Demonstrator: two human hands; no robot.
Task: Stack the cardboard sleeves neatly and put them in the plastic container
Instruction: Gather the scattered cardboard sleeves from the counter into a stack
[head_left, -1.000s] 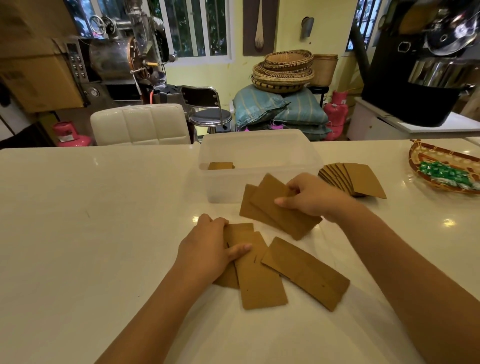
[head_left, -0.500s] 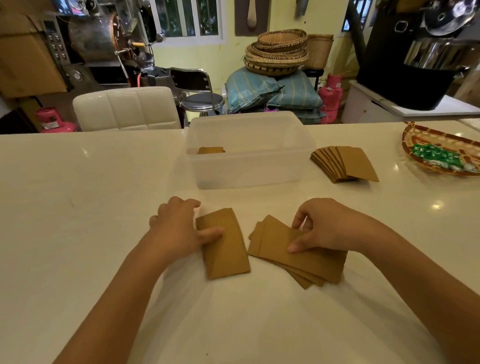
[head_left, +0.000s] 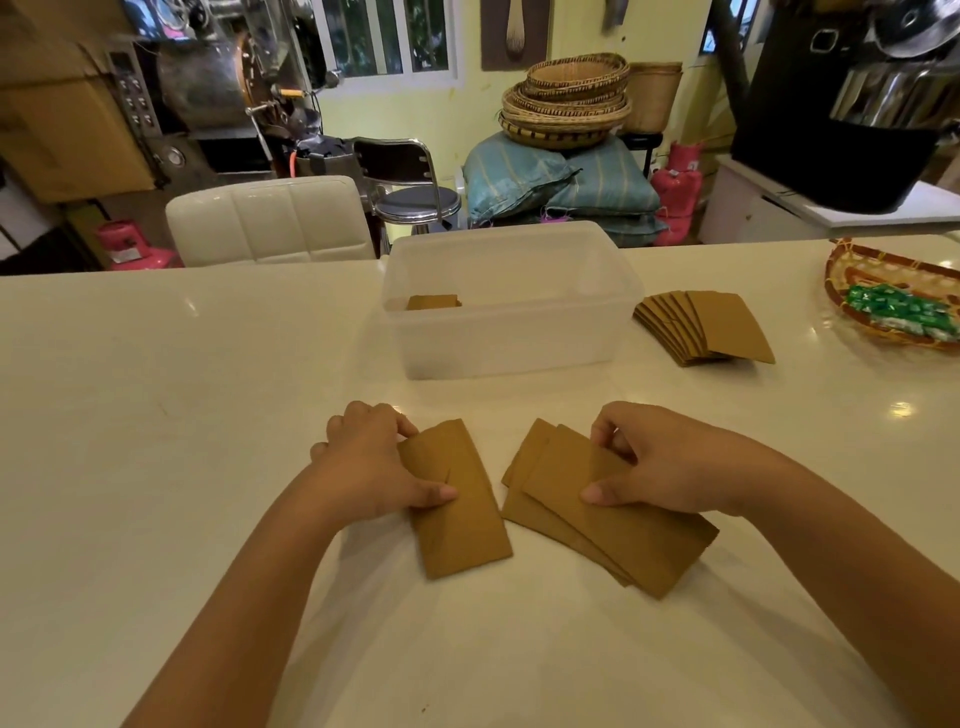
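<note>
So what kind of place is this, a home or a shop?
Probably a small coffee shop or roastery: what looks like a drum roaster, stacked woven baskets and cardboard sleeves on the counter.

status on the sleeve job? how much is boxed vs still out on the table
Done: one small batch of sleeves lies in the plastic container. In hand: the left hand presses a fairly squared pile; the right hand rests on a looser pile with uneven edges. Left: merge and box both, plus the fanned stack right of the container.

Left hand (head_left: 374, 467) and right hand (head_left: 660, 462) press down, fingers curled.
</note>
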